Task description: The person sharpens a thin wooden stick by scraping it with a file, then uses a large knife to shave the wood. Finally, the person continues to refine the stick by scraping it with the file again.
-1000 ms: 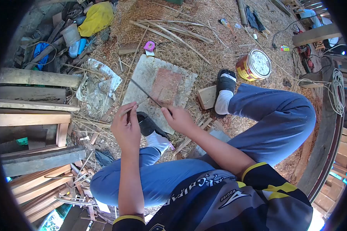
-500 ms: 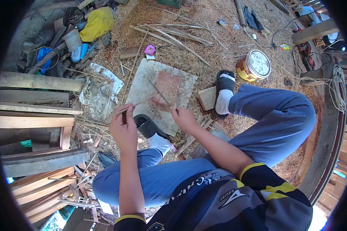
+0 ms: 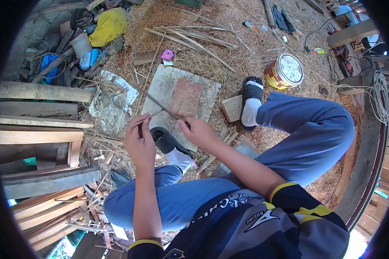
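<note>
Pinched in my left hand [image 3: 139, 140] is a thin bamboo strip [image 3: 156, 113], its end pointing forward and right. My right hand [image 3: 197, 131] is closed round a long, narrow-bladed knife [image 3: 160, 105], whose grip is hidden in the fingers. The dark blade slants forward and left, crossing the strip's tip in this view. Below both hands lies a pale, worn board [image 3: 157, 93] on the ground, with a reddish square piece [image 3: 188, 97] on top.
A pink tape measure [image 3: 167, 55] lies beyond the board. Several wood strips [image 3: 194, 36] are scattered on the shavings. A paint bucket [image 3: 285, 72] stands right of my foot, near a wood block [image 3: 232, 109]. Crumpled plastic [image 3: 112, 103] and stacked timber [image 3: 39, 137] are at left.
My right hand has shifted left and slightly down, and the knife's blade has swung left to a flatter slant. My left hand, holding the strip, has barely moved.
</note>
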A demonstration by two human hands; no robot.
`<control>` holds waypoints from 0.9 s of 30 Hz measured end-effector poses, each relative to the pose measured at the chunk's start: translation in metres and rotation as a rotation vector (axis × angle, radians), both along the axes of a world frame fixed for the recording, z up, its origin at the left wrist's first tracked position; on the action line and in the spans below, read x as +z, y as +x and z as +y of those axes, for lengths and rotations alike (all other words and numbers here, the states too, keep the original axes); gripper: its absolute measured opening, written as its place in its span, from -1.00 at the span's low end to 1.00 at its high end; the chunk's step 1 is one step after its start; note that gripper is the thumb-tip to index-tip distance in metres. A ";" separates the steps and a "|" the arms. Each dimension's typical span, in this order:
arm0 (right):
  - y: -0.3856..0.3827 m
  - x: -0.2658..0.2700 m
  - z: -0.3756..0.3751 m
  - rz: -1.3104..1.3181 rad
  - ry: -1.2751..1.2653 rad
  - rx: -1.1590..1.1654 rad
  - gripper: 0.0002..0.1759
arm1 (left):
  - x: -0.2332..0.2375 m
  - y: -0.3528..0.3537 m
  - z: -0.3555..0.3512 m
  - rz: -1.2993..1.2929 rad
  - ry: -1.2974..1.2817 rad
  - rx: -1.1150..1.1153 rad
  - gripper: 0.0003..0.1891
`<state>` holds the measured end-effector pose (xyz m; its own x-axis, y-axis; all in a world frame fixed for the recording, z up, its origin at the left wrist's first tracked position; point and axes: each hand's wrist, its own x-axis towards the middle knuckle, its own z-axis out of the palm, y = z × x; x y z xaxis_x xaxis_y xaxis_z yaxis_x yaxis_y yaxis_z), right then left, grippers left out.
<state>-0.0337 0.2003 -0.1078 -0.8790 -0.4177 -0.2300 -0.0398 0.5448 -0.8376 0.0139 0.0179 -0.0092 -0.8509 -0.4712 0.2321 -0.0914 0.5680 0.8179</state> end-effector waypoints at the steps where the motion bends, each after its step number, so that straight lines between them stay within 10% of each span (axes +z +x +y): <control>1: -0.002 -0.005 0.002 -0.007 0.014 -0.047 -0.44 | 0.000 0.001 0.000 -0.008 -0.003 -0.004 -0.88; 27: -0.007 0.018 0.011 0.023 -0.115 0.085 -0.48 | 0.007 -0.001 0.010 -0.055 -0.137 -0.088 -0.87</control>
<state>-0.0407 0.2117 -0.0894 -0.8438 -0.5133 -0.1566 -0.1017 0.4394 -0.8925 0.0134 0.0278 -0.0019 -0.9007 -0.3613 0.2411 -0.0787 0.6816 0.7274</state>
